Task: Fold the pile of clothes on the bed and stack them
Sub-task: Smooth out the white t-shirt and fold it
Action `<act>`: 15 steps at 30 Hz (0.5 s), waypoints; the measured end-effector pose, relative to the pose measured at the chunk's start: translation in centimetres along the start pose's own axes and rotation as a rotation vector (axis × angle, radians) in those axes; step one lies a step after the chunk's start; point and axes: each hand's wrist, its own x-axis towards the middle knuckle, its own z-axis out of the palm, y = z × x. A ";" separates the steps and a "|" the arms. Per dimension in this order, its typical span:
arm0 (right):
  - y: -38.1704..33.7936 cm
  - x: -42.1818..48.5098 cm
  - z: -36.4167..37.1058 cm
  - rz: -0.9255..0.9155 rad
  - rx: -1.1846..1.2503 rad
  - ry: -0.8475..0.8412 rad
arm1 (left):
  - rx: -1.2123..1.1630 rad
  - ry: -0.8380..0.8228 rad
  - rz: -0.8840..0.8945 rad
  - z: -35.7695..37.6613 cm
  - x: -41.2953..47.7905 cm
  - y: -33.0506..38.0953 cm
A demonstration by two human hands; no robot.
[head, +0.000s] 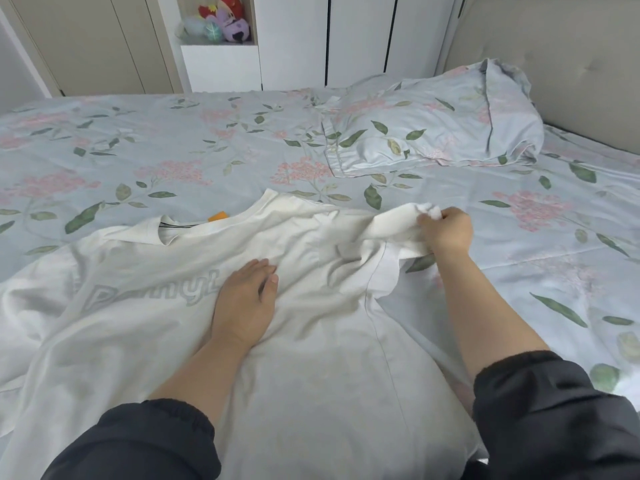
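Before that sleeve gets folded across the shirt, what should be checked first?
1. Grip: the right hand holds the sleeve bunched and lifted: ok.
2. Anchor: the left hand rests flat on the chest of the T-shirt: ok.
3. Smooth fabric: creases run between the two hands: not ok.
4. Room to fold: the pillow lies apart from the T-shirt: ok.
5. Left side of the T-shirt laid flat: it runs out of the picture: cannot tell.

Left hand (244, 299) presses flat on the white T-shirt (311, 341); right hand (446, 230) pinches its sleeve (391, 225).
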 end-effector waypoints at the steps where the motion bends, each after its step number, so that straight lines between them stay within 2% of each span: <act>1: 0.9 0.5 -0.3 0.035 -0.057 -0.046 | 0.014 -0.004 0.006 0.0 0.0 0.1; 3: 2.3 1.2 -1.1 0.127 -0.050 -0.093 | 0.040 -0.008 0.009 0.1 0.1 0.1; 5: 3.2 1.9 -2.1 0.218 0.104 -0.014 | 0.077 -0.011 0.024 0.2 0.1 0.1; 8: 3.9 2.5 -3.1 0.217 0.309 0.104 | 0.250 -0.035 0.073 0.3 0.2 0.0; 10: 4.0 2.5 -3.1 0.173 0.202 0.038 | 0.315 -0.072 0.169 0.7 0.3 0.4; 12: 3.8 2.4 -2.9 0.081 -0.068 -0.085 | 0.338 -0.140 0.264 1.2 0.5 0.8; 15: 2.4 1.7 -2.5 -0.214 -0.259 -0.173 | 0.390 -0.219 0.227 2.4 1.2 1.3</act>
